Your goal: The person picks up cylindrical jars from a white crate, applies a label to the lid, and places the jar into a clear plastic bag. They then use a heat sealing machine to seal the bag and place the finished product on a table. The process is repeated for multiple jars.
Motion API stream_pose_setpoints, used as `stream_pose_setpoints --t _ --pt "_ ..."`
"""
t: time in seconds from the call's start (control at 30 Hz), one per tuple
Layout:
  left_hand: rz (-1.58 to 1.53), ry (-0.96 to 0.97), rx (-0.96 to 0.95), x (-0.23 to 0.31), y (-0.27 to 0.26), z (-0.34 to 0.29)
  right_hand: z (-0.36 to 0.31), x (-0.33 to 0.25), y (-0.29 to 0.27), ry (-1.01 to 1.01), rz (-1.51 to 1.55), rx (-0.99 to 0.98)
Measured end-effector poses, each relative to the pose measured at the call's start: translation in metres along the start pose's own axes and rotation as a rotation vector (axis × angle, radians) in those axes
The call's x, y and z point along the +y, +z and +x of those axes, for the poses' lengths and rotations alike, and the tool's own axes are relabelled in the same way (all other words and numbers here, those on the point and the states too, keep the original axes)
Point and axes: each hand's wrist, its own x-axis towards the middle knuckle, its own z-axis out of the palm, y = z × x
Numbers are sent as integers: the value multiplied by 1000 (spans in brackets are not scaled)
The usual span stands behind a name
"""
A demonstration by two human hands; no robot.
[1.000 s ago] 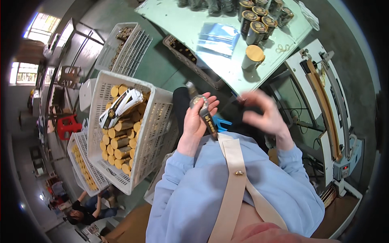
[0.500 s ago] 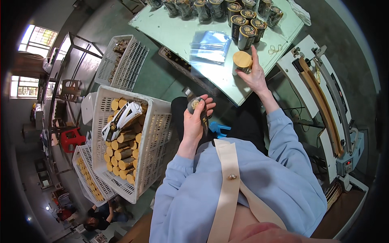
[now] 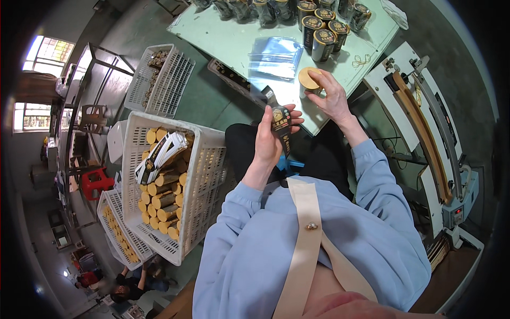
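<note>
My left hand (image 3: 267, 143) holds a black paper label (image 3: 280, 118) with gold print, a long strip with a rounded middle. The thumb presses its near side and the fingers spread behind it. At the table's near corner, my right hand (image 3: 333, 101) grips a jar with a plain gold lid (image 3: 309, 78), thumb and fingers around its right side. Just beyond stand several jars (image 3: 323, 45) with black-and-gold labels over their lids. Flat clear plastic bags (image 3: 274, 61) lie left of the gripped jar.
At left, a white crate (image 3: 186, 212) holds gold-lidded jars and a bundle of labels (image 3: 161, 155). Another white crate (image 3: 178, 82) stands beyond it. A long sealing machine (image 3: 425, 127) is at right. A rubber band (image 3: 362, 60) lies on the pale table (image 3: 223, 40).
My left hand has moved right and up, carrying the label toward the jar; the label's face shows more. My right fingers have closed over the jar, which has shifted slightly left.
</note>
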Motion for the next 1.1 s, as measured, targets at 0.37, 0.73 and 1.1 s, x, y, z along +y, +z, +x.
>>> stream_pose_setpoints --t 0.37,0.73,1.1 --pt "-94 -101 -203 9 10 -9 -6 -73 -61 390 509 -238" --pt "-96 -316 -197 -7 23 -9 1 -68 -58 550 905 -310" --pt "66 -165 96 -11 25 50 57 -8 -47 477 604 -215"
